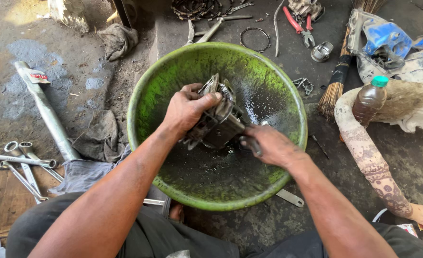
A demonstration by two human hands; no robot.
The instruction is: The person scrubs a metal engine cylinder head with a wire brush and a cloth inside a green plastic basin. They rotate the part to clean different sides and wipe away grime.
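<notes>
Dead centre of the frame sits a big green basin (144,95), and both hands are working inside it. Left hand (186,109) has its fingers wrapped tight over the top of a greasy metal engine part (216,122), holding it tilted above the dark liquid (221,165) pooled in the bottom. Right hand (272,145) is closed around something thin pressed up against the part, could be a small brush, but it's mostly hidden so I can't tell for sure.

What could go wrong, as I see it: everything is slick. That part looks heavy, with cast fins and sharp edges, and an oily grip could let it slip and drop into the basin, splashing the black stuff or cracking the rim. Knuckles scraping on those fins seems likely too. The basin looks like thin plastic, worn and stained, and it rests on rough concrete floor (68,62), so it could rock if pushed off-centre.

Around it: shiny steel wrenches (20,162) at lower left, a metal tube (46,112) and grubby rags (99,136) left of the basin, red-handled pliers (297,24) near the top, a straw broom (338,79) and a brown plastic bottle (369,100) with a green cap at right. Another person's patterned sleeve (369,157) shows at the right edge.
</notes>
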